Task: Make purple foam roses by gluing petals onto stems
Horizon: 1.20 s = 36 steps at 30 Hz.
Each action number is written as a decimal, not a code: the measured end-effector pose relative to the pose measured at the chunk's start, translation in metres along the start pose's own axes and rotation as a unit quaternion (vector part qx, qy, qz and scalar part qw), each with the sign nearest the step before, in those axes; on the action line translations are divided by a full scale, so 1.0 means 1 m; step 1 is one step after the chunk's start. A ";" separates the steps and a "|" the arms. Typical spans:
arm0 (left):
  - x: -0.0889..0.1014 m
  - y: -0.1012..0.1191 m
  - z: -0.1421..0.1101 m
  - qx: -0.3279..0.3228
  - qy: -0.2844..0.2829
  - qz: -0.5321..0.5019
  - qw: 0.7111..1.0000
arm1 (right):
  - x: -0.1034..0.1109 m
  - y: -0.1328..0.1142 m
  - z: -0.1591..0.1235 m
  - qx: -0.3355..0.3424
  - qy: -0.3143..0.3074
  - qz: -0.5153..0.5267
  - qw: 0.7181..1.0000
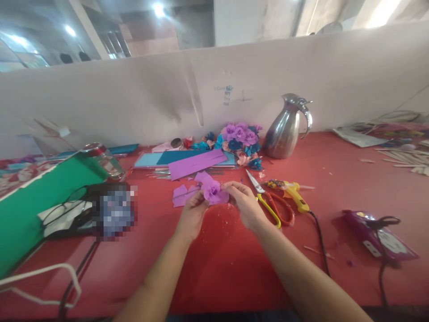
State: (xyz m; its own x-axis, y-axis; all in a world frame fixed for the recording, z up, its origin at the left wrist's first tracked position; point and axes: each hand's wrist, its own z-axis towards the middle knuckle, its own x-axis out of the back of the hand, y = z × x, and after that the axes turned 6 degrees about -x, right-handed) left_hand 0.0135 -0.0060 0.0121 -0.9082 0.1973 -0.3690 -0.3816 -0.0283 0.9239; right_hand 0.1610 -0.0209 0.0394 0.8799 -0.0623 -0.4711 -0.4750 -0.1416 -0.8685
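Observation:
Both of my hands hold a small purple foam flower [212,190] just above the red table [214,268]. My left hand [191,211] pinches its left side with closed fingers. My right hand [244,202] grips its right side, fingers curled around the petals. Loose purple foam petals [182,195] lie just left of the flower. A purple foam strip [197,163] lies behind it on a teal sheet [161,158]. Scissors [271,205] with yellow and red handles rest right beside my right hand.
A yellow glue gun [293,192] with a black cord lies right of the scissors. A steel jug [288,127] and a bunch of finished foam flowers [239,138] stand at the back wall. Glasses [67,210] lie at left; a purple device [378,235] at right.

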 end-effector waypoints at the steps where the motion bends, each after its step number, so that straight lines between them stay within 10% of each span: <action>1: 0.001 -0.001 0.000 0.002 -0.006 0.000 1.000 | 0.000 0.000 0.000 0.000 -0.003 -0.006 1.000; 22: 0.004 -0.006 0.000 0.013 -0.005 0.022 1.000 | 0.001 0.001 0.003 0.046 0.011 -0.030 0.998; 36: -0.005 0.004 0.000 0.013 0.093 -0.085 0.992 | -0.006 0.018 -0.001 0.016 0.002 -0.020 1.000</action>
State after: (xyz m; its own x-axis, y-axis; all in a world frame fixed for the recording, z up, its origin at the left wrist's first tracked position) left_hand 0.0166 -0.0066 0.0180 -0.8481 0.0121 -0.5297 -0.5295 0.0162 0.8481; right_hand 0.1467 -0.0237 0.0265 0.8981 -0.0619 -0.4355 -0.4398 -0.1128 -0.8910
